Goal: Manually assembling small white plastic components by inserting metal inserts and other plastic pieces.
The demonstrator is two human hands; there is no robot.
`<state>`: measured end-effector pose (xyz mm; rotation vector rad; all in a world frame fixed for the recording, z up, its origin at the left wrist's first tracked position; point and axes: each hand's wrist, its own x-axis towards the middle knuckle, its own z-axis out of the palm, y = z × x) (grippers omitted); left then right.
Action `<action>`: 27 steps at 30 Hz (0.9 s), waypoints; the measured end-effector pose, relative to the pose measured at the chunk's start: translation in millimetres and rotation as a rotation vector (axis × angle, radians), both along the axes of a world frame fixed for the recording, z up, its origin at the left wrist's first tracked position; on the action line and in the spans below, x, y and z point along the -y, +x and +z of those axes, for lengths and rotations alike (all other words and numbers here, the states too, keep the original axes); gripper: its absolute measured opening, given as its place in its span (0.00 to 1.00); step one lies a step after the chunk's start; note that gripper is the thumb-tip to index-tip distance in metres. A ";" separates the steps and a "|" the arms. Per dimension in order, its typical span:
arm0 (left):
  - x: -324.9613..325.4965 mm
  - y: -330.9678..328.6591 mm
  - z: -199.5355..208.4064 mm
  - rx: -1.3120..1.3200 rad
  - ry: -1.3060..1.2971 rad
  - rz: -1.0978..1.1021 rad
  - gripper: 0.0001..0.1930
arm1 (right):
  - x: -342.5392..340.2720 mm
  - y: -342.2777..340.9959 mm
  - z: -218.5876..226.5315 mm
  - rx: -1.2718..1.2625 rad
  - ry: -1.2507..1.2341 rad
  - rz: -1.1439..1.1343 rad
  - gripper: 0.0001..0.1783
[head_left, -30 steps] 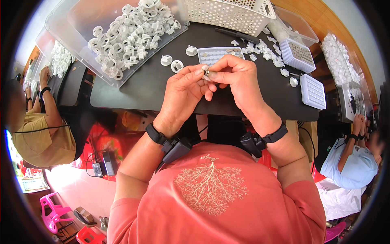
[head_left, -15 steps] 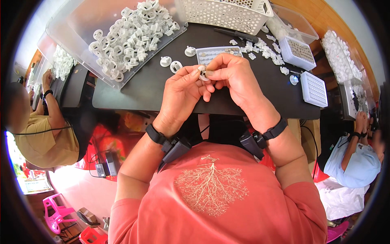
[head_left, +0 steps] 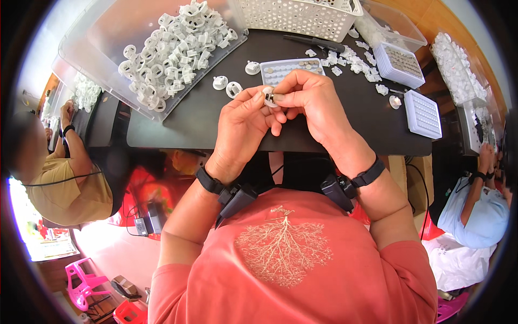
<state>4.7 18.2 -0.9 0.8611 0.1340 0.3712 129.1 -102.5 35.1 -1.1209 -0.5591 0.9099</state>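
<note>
Over the near side of the dark table, my left hand [head_left: 239, 120] and my right hand [head_left: 308, 97] meet fingertip to fingertip. Both pinch one small white round plastic part [head_left: 268, 97] with dark slots in it. My fingers hide much of that part. Just beyond them lies a pale tray [head_left: 265, 78] of small compartments, with several grey coin cells [head_left: 308, 65] at its far right. Loose white ring-shaped parts [head_left: 220, 82] lie left of the tray, close to my left fingers.
A clear bin [head_left: 121, 100] heaped with white ring parts stands at left. White pieces [head_left: 356, 66], a black pen-like tool [head_left: 318, 43] and a perforated basket [head_left: 302, 24] lie beyond. Stacked trays [head_left: 398, 65] and another tray [head_left: 423, 114] sit at right. People work on both sides.
My hands keep their pinch on the white part with barely any movement. The blue glow on the small part at the table's right has gone. The whole view has shifted slightly.
</note>
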 end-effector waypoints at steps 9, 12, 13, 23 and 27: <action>0.7 -1.4 0.3 0.019 -0.055 0.008 0.17 | -3.0 3.6 -2.7 0.055 -0.032 0.014 0.02; 2.4 -1.1 1.6 -0.017 0.058 0.028 0.21 | -5.3 4.1 -4.9 0.034 -0.033 -0.002 0.02; 2.4 -0.3 1.7 -0.008 0.054 0.032 0.21 | -6.1 3.8 -4.0 0.029 -0.023 -0.001 0.03; 5.8 2.5 6.4 -0.032 0.061 0.035 0.23 | -0.9 -6.7 -0.5 0.145 0.055 -0.064 0.04; 4.8 0.2 4.7 -0.014 0.042 -0.005 0.24 | 5.9 -11.3 6.8 0.302 0.012 -0.090 0.03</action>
